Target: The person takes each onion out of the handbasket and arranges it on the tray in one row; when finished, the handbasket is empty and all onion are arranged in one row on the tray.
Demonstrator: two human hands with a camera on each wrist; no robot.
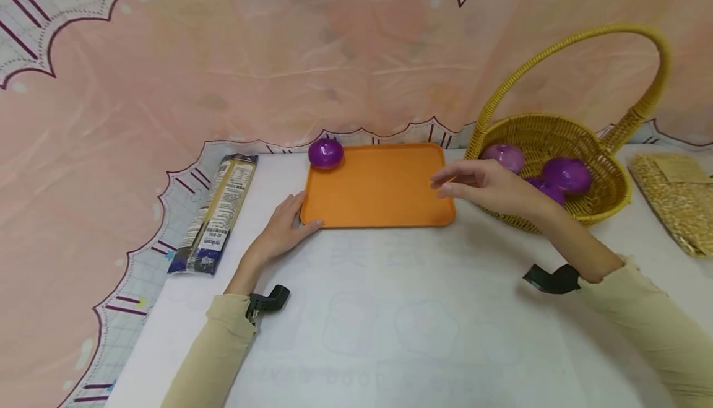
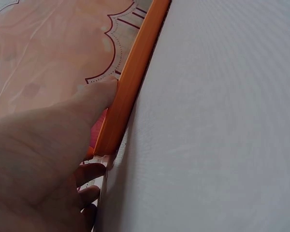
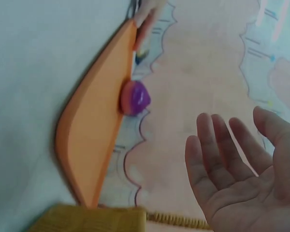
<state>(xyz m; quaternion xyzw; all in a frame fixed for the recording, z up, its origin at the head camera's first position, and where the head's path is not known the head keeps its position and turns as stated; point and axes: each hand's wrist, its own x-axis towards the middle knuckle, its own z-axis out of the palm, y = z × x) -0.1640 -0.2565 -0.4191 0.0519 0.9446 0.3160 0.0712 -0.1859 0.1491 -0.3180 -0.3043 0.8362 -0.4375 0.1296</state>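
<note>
An orange tray (image 1: 379, 186) lies on the white table with a glossy purple onion (image 1: 325, 153) on its far left corner. My left hand (image 1: 282, 227) holds the tray's near left corner, the thumb along the front rim and the fingers at the left side. In the left wrist view the thumb (image 2: 99, 94) touches the rim. Above the tray's right end hovers my right hand (image 1: 490, 188), fingers loosely bent and nothing in them. The right wrist view shows its palm (image 3: 246, 203) bare. Behind this hand stands a yellow wicker basket (image 1: 618, 194) with purple onions (image 1: 567, 175) inside.
To the left lies a long packet (image 1: 214, 216) with dark blue ends. A bag of yellow grains (image 1: 671, 204) is at the far right. The basket's tall handle (image 1: 585, 33) arches up in front of the pink patterned cloth (image 1: 267, 67) behind the table.
</note>
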